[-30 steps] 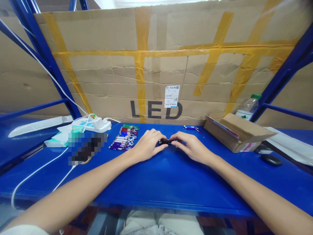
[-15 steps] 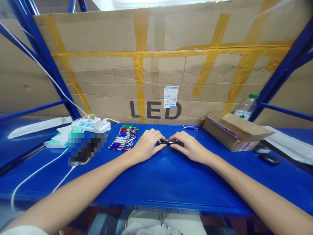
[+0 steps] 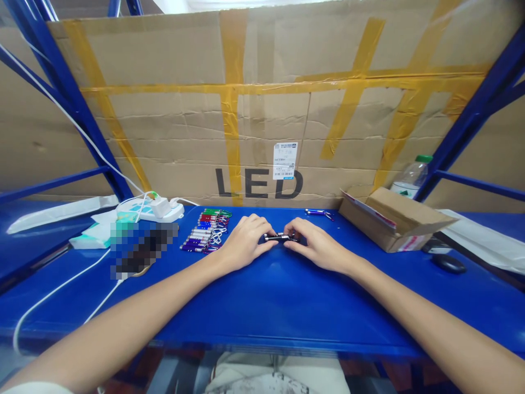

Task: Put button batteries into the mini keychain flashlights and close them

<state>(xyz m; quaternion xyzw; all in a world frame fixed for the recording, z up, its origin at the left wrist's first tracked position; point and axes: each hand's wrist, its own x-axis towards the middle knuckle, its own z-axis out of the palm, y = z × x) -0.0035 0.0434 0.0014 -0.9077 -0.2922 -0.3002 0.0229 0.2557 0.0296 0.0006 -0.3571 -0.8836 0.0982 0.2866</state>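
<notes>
A small black keychain flashlight [image 3: 279, 237] with silver bands lies level between my two hands, just above or on the blue table. My left hand [image 3: 247, 241] pinches its left end between thumb and fingers. At the other end, where a dark clip partly shows, my right hand [image 3: 314, 243] is closed on it with thumb and fingertips. Left of my left hand, several keychain flashlights [image 3: 203, 232] in green, red, blue, silver and purple lie in a stacked row, their clips facing right. One blue keychain flashlight [image 3: 315, 212] lies apart, beyond my right hand.
An opened cardboard box [image 3: 394, 219] stands at right, with a plastic bottle [image 3: 412, 175] behind and a black mouse [image 3: 449, 264] beside it. At left are a power strip [image 3: 141, 209], white cables and a blurred-out dark object [image 3: 145, 251]. A large cardboard sheet [image 3: 180, 137] walls the back.
The view has shifted slightly. Slightly more of the black flashlight shows between my hands, and my right fingers have eased a little apart around its clip end. Both hands keep their places.
</notes>
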